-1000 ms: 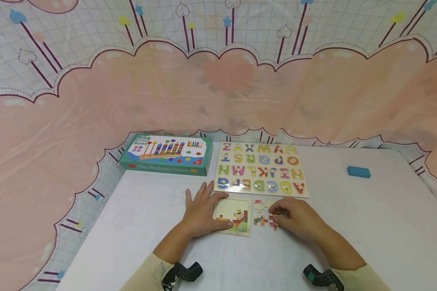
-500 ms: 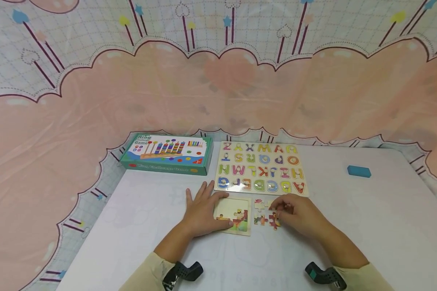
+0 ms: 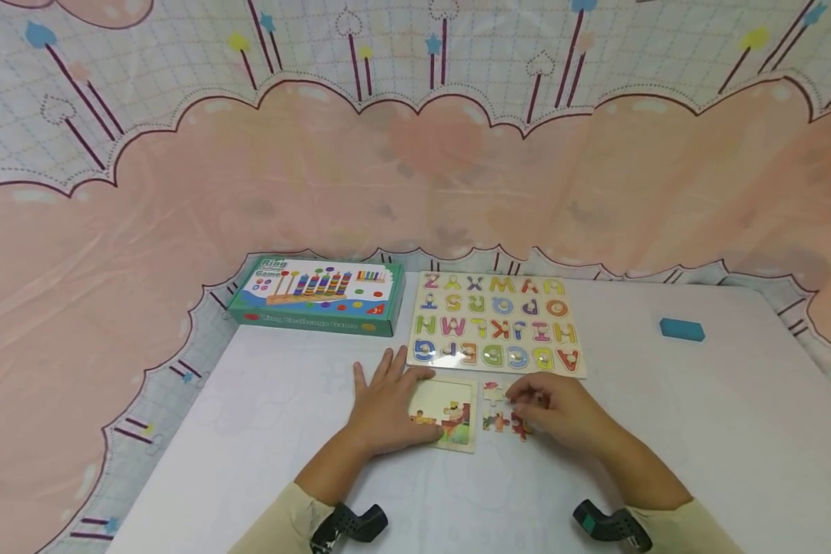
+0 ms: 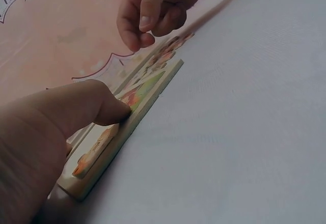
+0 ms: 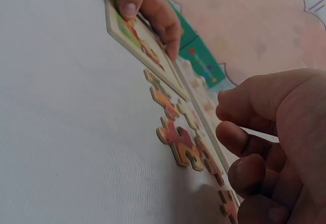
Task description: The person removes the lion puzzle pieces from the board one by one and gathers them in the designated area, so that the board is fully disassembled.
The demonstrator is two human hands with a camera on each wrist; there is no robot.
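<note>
My left hand (image 3: 388, 412) rests with spread fingers on the left side of a small wooden jigsaw tray (image 3: 439, 394). Its thumb presses near the tray's front, by the fitted picture pieces (image 3: 457, 425); the upper part of the tray shows bare wood. Several loose jigsaw pieces (image 3: 495, 421) lie just right of the tray. Over them hovers my right hand (image 3: 568, 408), fingers loosely bent. In the right wrist view a gap shows between the thumb and index finger, with no piece between them; a red and orange piece (image 5: 179, 141) lies on the table close by.
An alphabet board (image 3: 497, 323) with knobbed letters lies directly behind the tray. To its left is a green ring game box (image 3: 318, 296). A blue block (image 3: 682, 329) lies at the back right of the white table (image 3: 699, 415). A patterned cloth (image 3: 415, 177) hangs behind.
My right hand has shifted slightly over the loose pieces, its fingertips now a little further left. The left hand and tray have stayed in place.
</note>
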